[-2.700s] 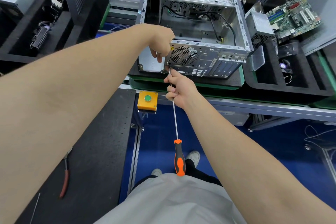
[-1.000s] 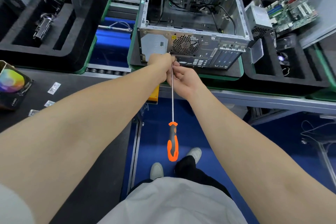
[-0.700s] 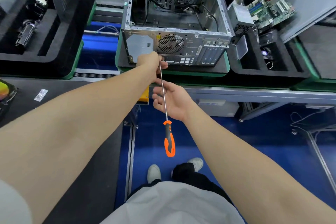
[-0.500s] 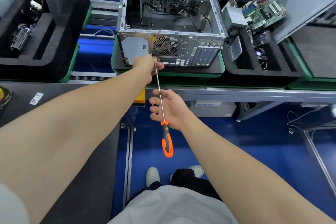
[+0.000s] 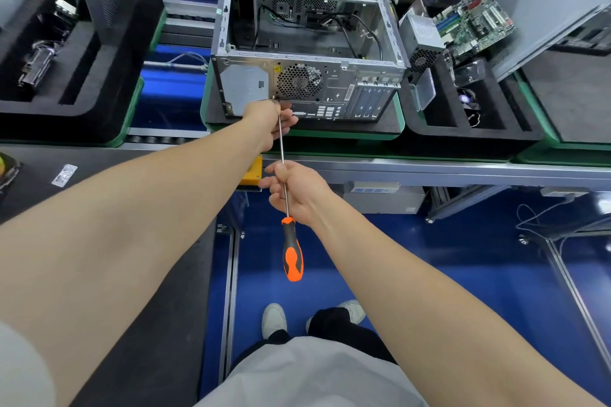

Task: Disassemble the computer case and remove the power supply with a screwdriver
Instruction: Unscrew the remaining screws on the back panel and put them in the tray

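An open grey computer case lies on a green-rimmed black tray, its rear panel facing me. The power supply's grey back plate fills the panel's left end. A long screwdriver with an orange and black handle points its thin shaft up at the panel's lower edge. My left hand pinches the shaft near its tip, right at the panel. My right hand grips the shaft lower down, just above the handle. The tip itself is hidden behind my left hand.
A removed power supply and a green motherboard sit in the foam tray on the right. A black foam tray with parts stands at left. A yellow button box hangs on the conveyor rail. Blue floor and my shoes lie below.
My right hand slid down the shaft from beside my left hand to just above the handle. My left hand stayed at the tip by the rear panel.
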Action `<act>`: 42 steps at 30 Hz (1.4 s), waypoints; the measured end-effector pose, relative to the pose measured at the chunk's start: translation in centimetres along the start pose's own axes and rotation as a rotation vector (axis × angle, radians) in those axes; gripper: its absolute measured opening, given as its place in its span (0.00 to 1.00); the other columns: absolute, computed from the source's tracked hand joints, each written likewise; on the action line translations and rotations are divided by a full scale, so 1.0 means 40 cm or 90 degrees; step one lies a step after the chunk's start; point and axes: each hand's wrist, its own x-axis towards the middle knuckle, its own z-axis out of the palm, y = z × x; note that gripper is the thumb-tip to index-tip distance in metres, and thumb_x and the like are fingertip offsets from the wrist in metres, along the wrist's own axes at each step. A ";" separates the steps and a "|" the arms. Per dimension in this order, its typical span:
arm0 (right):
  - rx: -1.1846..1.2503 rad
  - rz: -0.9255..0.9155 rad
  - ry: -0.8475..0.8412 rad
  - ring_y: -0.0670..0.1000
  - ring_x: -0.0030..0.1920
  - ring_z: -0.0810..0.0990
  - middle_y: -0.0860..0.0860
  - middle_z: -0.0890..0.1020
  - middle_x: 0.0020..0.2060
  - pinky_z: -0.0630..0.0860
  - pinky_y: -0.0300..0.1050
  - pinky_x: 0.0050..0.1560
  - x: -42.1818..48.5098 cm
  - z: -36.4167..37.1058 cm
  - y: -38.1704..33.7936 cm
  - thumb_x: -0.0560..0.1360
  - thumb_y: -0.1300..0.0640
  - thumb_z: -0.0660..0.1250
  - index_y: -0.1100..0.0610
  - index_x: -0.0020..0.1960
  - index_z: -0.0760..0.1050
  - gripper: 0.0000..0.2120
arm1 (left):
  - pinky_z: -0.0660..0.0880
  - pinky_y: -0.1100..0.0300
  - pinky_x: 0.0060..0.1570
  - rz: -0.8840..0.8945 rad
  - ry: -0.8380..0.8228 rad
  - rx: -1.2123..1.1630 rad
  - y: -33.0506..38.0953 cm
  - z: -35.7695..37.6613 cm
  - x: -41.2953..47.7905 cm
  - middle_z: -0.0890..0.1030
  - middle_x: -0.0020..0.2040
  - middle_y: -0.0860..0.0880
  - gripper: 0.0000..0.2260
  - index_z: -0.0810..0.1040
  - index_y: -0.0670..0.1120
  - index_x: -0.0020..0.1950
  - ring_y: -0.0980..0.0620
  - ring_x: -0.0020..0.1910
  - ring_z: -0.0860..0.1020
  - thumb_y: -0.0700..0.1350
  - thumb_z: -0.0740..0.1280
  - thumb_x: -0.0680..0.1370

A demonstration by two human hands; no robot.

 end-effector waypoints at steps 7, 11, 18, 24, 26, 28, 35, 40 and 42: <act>-0.005 -0.020 0.001 0.47 0.29 0.79 0.59 0.85 0.41 0.82 0.42 0.36 0.009 0.016 0.008 0.88 0.59 0.60 0.62 0.58 0.80 0.11 | 0.81 0.62 0.33 0.052 -0.009 -0.010 -0.005 0.005 -0.014 0.87 0.42 0.44 0.07 0.76 0.42 0.56 0.52 0.30 0.84 0.43 0.60 0.85; 0.072 -0.007 -0.195 0.54 0.46 0.86 0.61 0.85 0.52 0.85 0.50 0.49 0.002 -0.024 0.007 0.89 0.60 0.58 0.64 0.71 0.76 0.15 | 0.78 0.64 0.25 -0.013 -0.001 -0.085 0.013 0.014 -0.005 0.85 0.41 0.43 0.12 0.78 0.39 0.55 0.55 0.22 0.79 0.40 0.55 0.86; -0.015 0.024 -0.245 0.52 0.46 0.89 0.56 0.88 0.49 0.87 0.54 0.48 -0.004 -0.046 -0.027 0.88 0.66 0.55 0.62 0.67 0.75 0.13 | 0.77 0.64 0.26 -0.003 -0.037 -0.139 0.011 0.000 -0.024 0.85 0.39 0.44 0.11 0.78 0.37 0.57 0.55 0.27 0.79 0.36 0.56 0.85; -0.092 0.020 -0.176 0.51 0.39 0.88 0.54 0.88 0.40 0.86 0.52 0.42 -0.002 -0.037 -0.039 0.88 0.67 0.56 0.61 0.60 0.76 0.10 | 0.79 0.63 0.31 -0.020 -0.030 -0.181 0.008 -0.002 -0.024 0.85 0.32 0.44 0.14 0.77 0.39 0.48 0.53 0.27 0.81 0.36 0.53 0.85; -0.099 0.022 -0.165 0.51 0.40 0.89 0.54 0.88 0.41 0.86 0.51 0.41 -0.002 -0.038 -0.041 0.88 0.66 0.56 0.61 0.60 0.77 0.11 | 0.80 0.63 0.33 -0.034 -0.027 -0.201 0.007 -0.003 -0.019 0.85 0.33 0.43 0.16 0.77 0.40 0.47 0.53 0.27 0.82 0.38 0.52 0.86; -0.100 0.024 -0.155 0.52 0.40 0.89 0.55 0.89 0.41 0.86 0.51 0.39 -0.003 -0.040 -0.045 0.88 0.66 0.57 0.61 0.59 0.77 0.11 | 0.80 0.63 0.33 -0.035 -0.025 -0.209 0.007 -0.001 -0.018 0.86 0.34 0.43 0.16 0.77 0.40 0.46 0.53 0.27 0.82 0.39 0.52 0.86; -0.130 0.031 -0.129 0.54 0.41 0.90 0.56 0.89 0.40 0.86 0.50 0.38 -0.001 -0.041 -0.054 0.87 0.67 0.59 0.61 0.59 0.77 0.08 | 0.78 0.64 0.26 -0.034 -0.021 -0.217 0.002 0.005 -0.019 0.86 0.34 0.44 0.15 0.77 0.40 0.47 0.54 0.25 0.81 0.39 0.53 0.86; -0.172 0.019 -0.113 0.55 0.40 0.90 0.56 0.88 0.38 0.86 0.50 0.36 0.003 -0.047 -0.060 0.86 0.67 0.61 0.61 0.54 0.77 0.07 | 0.72 0.65 0.22 -0.056 -0.032 -0.221 -0.002 0.011 -0.017 0.85 0.44 0.45 0.12 0.76 0.39 0.60 0.56 0.21 0.76 0.41 0.54 0.86; -0.187 0.009 -0.103 0.55 0.40 0.90 0.56 0.88 0.38 0.86 0.50 0.36 0.004 -0.051 -0.062 0.86 0.67 0.63 0.61 0.52 0.78 0.06 | 0.70 0.66 0.21 -0.066 -0.049 -0.243 -0.003 0.012 -0.014 0.84 0.39 0.46 0.14 0.77 0.39 0.62 0.57 0.21 0.74 0.42 0.53 0.86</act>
